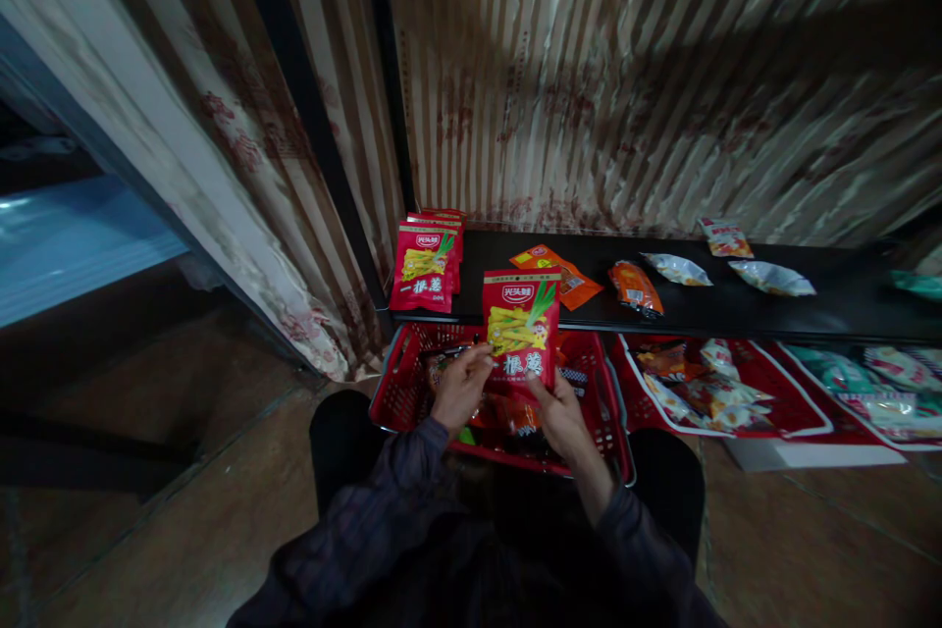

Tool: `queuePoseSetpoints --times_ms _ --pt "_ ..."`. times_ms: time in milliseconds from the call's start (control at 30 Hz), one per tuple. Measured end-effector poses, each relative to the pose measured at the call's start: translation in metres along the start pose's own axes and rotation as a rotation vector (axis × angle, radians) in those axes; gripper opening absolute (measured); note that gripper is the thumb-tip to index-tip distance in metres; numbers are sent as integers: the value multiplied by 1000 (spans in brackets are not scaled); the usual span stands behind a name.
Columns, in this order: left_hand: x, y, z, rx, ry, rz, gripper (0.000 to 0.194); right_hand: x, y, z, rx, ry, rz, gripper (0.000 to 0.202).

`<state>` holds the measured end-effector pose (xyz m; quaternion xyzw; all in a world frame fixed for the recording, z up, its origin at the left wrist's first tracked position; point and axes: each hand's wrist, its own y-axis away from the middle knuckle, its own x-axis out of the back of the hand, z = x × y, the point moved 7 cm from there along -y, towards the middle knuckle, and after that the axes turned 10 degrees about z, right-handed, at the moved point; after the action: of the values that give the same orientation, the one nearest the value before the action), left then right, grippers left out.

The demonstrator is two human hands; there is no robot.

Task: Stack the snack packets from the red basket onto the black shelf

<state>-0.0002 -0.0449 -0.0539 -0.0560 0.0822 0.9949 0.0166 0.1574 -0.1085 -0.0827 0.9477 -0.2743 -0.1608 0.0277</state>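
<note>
A red snack bag (519, 319) with yellow sticks and a green scallion printed on it is held upright above a red plastic basket (618, 412). My right hand (563, 415) grips its lower right corner, thumb on the front. At the bag's left edge, my left hand (462, 385) is closed with its fingertips against it. Inside the basket lie dark and orange packets (519, 415), partly hidden by my hands and the bag. A stack of matching red bags (423, 265) stands at the left end of the black shelf (486, 248).
Orange packets (637, 287) and white packets (772, 278) lie along the shelf. Two more red baskets with packets, one of them nearer (791, 402), sit below its edge on the right. Dark shelf posts (324, 128) and a striped curtain (589, 69) rise behind. My knees flank the basket.
</note>
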Motion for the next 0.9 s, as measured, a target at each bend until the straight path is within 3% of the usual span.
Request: queuePoseSetpoints --times_ms 67,133,233,367,600,900 --pt "9 -7 -4 -3 -51 87 27 -3 -1 -2 -61 -104 12 46" --pt "13 -10 -7 31 -52 101 31 -5 -2 -6 -100 -169 46 42" --pt "9 -9 -15 150 22 20 39 -9 -4 -10 -136 -212 77 40" --pt "5 -8 -25 276 145 -36 34 -14 -6 -11 -144 -207 59 41" --pt "11 -16 -32 283 173 -24 34 -19 -9 -10 -155 -199 16 40" --pt "24 -31 -41 261 157 27 35 -24 -19 9 -195 -166 41 44"
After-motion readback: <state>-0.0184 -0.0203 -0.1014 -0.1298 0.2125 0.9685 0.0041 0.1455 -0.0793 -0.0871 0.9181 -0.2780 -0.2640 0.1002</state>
